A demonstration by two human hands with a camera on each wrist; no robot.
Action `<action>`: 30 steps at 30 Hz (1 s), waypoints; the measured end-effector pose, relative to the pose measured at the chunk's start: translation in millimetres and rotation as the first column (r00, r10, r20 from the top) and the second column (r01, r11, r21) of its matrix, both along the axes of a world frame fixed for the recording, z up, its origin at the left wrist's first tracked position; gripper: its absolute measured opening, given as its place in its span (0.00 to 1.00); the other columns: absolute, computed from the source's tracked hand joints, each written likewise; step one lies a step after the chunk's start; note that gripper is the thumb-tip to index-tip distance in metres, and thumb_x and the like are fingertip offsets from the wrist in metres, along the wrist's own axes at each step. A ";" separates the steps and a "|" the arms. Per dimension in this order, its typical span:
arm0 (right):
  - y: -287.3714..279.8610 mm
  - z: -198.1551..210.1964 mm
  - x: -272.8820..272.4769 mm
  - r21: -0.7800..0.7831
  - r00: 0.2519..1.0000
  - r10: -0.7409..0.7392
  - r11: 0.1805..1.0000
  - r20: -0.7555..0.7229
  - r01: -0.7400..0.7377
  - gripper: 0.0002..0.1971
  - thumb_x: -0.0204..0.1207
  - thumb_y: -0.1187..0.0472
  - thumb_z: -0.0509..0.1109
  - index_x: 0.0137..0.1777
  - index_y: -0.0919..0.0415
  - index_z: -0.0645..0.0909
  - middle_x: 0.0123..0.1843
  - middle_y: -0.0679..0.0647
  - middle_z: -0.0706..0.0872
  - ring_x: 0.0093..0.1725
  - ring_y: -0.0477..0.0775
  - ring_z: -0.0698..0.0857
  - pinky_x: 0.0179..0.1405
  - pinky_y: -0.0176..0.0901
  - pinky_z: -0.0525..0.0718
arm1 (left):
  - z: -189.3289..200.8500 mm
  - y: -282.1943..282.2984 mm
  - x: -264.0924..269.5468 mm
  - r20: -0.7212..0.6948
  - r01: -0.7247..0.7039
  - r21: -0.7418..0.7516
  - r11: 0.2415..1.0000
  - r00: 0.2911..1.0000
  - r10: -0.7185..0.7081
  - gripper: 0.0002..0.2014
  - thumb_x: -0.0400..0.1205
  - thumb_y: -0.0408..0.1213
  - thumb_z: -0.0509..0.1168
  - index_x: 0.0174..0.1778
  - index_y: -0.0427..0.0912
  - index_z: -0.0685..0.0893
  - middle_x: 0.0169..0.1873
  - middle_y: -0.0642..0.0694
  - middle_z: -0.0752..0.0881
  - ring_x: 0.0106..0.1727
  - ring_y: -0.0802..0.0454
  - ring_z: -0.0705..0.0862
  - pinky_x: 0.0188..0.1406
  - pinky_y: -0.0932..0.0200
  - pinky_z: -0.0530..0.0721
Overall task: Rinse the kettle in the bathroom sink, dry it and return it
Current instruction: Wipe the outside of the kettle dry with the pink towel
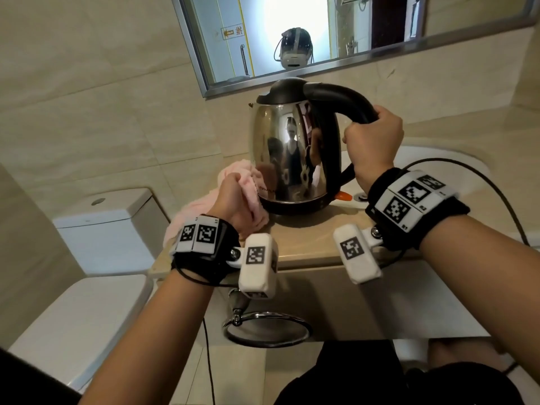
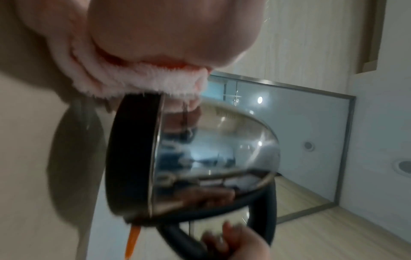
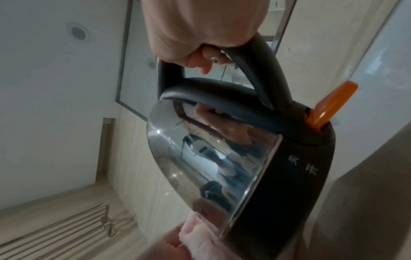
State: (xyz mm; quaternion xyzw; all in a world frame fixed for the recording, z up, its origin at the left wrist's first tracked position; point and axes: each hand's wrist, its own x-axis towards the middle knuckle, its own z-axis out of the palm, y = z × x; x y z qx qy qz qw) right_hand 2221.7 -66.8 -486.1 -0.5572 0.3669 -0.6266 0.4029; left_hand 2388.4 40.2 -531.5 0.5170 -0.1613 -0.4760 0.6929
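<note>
A shiny steel kettle [image 1: 292,153] with a black lid, black base and orange switch [image 1: 343,196] stands upright on the beige counter [image 1: 306,241], lid closed. My right hand [image 1: 372,138] grips its black handle [image 1: 342,97]. My left hand [image 1: 233,200] holds a pink towel [image 1: 248,182] bunched against the kettle's lower left side. In the left wrist view the towel [image 2: 142,81] touches the kettle [image 2: 213,154] at its black base rim. The right wrist view shows my right hand [image 3: 195,31] wrapped round the handle [image 3: 269,70] above the kettle [image 3: 213,158], with the towel [image 3: 195,235] at the bottom.
A white toilet cistern [image 1: 108,226] and its lid [image 1: 79,317] stand left of the counter. The white basin [image 1: 438,168] lies behind my right hand. A mirror [image 1: 321,33] hangs on the tiled wall. A chrome towel ring [image 1: 266,328] hangs below the counter edge.
</note>
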 end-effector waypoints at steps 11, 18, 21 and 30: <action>9.6 12.4 14.5 0.052 0.998 -0.058 0.997 -0.006 0.058 0.14 0.69 0.72 0.62 0.50 0.62 0.85 0.38 0.50 0.81 0.40 0.52 0.79 0.37 0.37 0.74 | 4.1 5.5 -39.4 -0.258 -0.046 0.025 0.999 0.965 0.051 0.11 0.67 0.22 0.47 0.41 0.38 0.68 0.31 0.41 0.68 0.25 0.51 0.69 0.32 0.66 0.62; 8.0 24.7 28.4 0.130 0.999 -0.046 0.991 0.020 0.043 0.15 0.68 0.70 0.63 0.52 0.60 0.85 0.41 0.51 0.83 0.42 0.53 0.81 0.42 0.40 0.79 | 6.4 -4.2 -49.9 -0.536 0.061 -0.080 0.995 0.839 -0.094 0.24 0.84 0.29 0.50 0.77 0.25 0.59 0.41 0.22 0.78 0.23 0.39 0.82 0.22 0.53 0.85; 8.6 29.5 29.5 0.140 1.000 -0.024 0.990 0.014 0.021 0.16 0.70 0.69 0.62 0.55 0.59 0.85 0.42 0.50 0.82 0.42 0.52 0.80 0.39 0.38 0.75 | -1.8 -7.9 -49.5 -0.603 0.028 -0.188 0.982 0.785 -0.138 0.26 0.84 0.32 0.52 0.77 0.25 0.59 0.62 0.24 0.74 0.37 0.30 0.83 0.25 0.39 0.87; 11.4 47.6 37.2 0.195 0.996 0.051 0.978 0.078 -0.066 0.15 0.68 0.70 0.64 0.52 0.60 0.86 0.39 0.50 0.84 0.30 0.45 0.80 0.25 0.33 0.72 | -3.4 -11.2 -48.1 -0.628 -0.041 -0.444 0.895 0.727 -0.279 0.25 0.70 0.54 0.55 0.55 0.39 0.75 0.44 0.45 0.76 0.46 0.44 0.76 0.46 0.49 0.74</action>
